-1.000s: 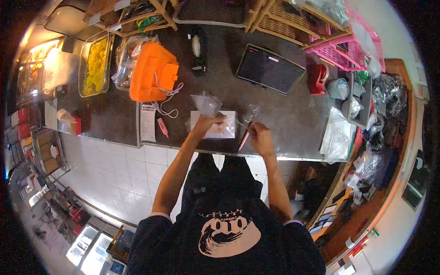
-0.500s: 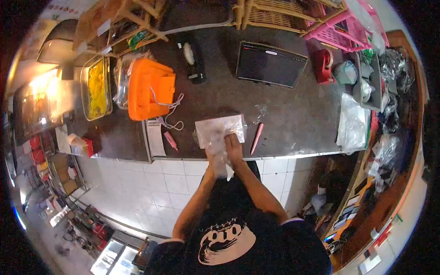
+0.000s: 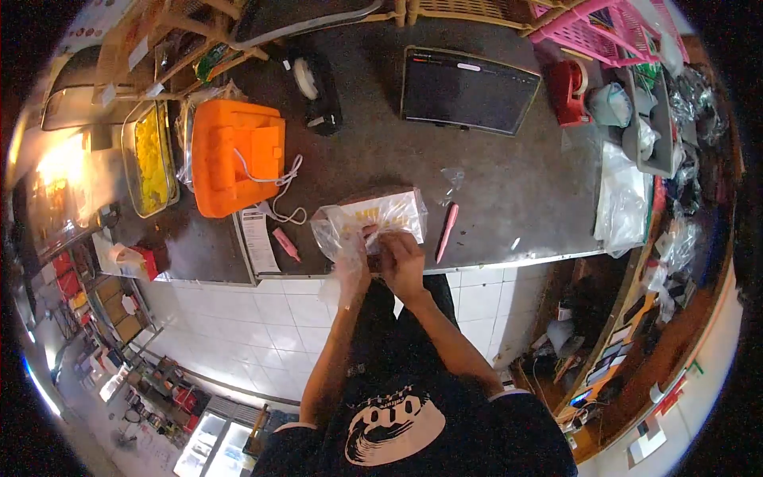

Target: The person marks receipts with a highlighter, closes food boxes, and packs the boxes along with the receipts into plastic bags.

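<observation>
A white box with yellow print [image 3: 397, 208] lies at the table's front edge, with a clear plastic bag [image 3: 327, 230] around or over it. My left hand [image 3: 354, 269] is at the box's near side, partly behind the bunched plastic, its fingers closed on the bag. Beside it, my right hand [image 3: 404, 264] has its fingers bent together on the plastic at the box's near edge. A pink pen-like tool [image 3: 447, 232] lies to the right of the box. Left of the bag is a second pink item [image 3: 285, 245], near a printed paper slip [image 3: 257, 242].
An orange plastic container [image 3: 230, 159] with a white cord stands left. Behind are a black tape dispenser [image 3: 318, 95] and a dark-screened tablet [image 3: 470, 91]. A red tape dispenser [image 3: 567, 94], a grey bin [image 3: 656, 131] and plastic bags [image 3: 622, 199] are at the right.
The plastic has moved from over the middle of the box toward its left, exposing the yellow print. My hands have come further apart, and the camera view has shifted slightly.
</observation>
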